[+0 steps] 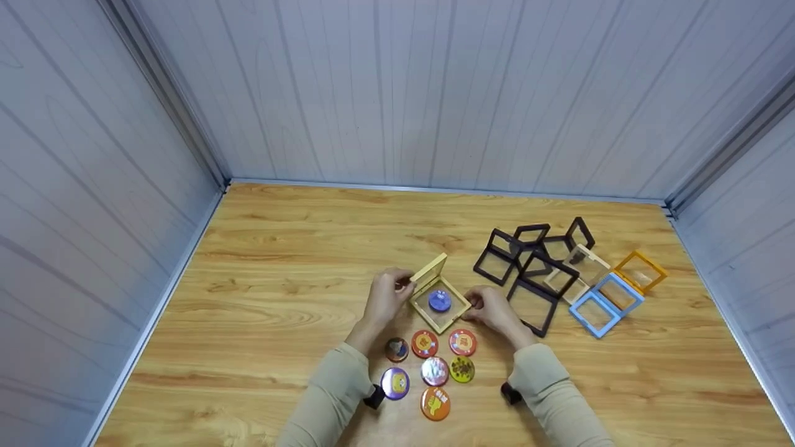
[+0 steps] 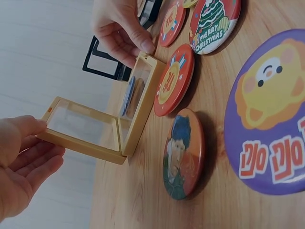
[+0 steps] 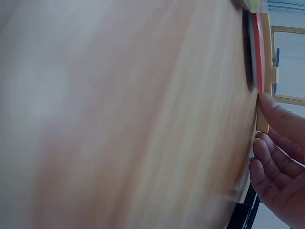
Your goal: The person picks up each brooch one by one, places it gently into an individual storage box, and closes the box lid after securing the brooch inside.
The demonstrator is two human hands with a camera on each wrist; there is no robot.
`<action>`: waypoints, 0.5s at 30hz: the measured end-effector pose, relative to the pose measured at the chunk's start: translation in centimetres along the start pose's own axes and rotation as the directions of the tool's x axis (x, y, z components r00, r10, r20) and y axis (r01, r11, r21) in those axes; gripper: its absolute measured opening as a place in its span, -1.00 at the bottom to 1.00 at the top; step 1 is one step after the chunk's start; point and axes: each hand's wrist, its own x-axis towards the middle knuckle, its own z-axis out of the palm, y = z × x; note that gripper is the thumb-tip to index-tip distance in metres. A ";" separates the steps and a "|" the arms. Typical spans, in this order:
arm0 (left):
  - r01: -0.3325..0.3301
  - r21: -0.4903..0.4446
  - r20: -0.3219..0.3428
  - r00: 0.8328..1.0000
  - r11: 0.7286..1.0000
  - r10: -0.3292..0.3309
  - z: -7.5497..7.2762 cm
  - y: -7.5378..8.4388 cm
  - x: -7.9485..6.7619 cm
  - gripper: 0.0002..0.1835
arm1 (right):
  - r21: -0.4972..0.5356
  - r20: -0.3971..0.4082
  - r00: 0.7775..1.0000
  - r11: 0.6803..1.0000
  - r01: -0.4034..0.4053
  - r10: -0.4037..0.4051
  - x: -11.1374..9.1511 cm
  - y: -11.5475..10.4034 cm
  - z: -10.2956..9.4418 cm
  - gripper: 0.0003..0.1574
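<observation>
Left hand (image 1: 386, 299) holds the raised lid of the open tan display case (image 1: 438, 297); right hand (image 1: 490, 308) apparently pinches its base corner, blue badge (image 1: 440, 301) inside.

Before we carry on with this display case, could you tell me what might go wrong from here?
The blue badge lies loose in the open yellow case; it could shift as the lid, held by the left hand, comes down. The right hand steadies only one corner, so the case may slide into the red badges.
</observation>
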 end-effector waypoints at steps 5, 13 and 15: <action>-0.011 -0.012 0.035 0.999 1.000 0.011 0.1 0.2 -0.2 -0.87 | 0.009 0.004 1.000 1.000 -0.009 0.009 0.0 0.0 0.0 -0.69; 0.031 0.021 0.148 0.988 0.999 -0.034 0.3 1.0 -0.5 -0.87 | 0.025 0.005 1.000 1.000 -0.012 0.012 0.0 0.1 0.0 -0.68; 0.039 0.036 0.179 0.983 0.999 -0.045 0.4 1.3 -0.5 -0.86 | 0.019 0.004 1.000 1.000 -0.011 0.011 0.0 0.1 0.1 -0.68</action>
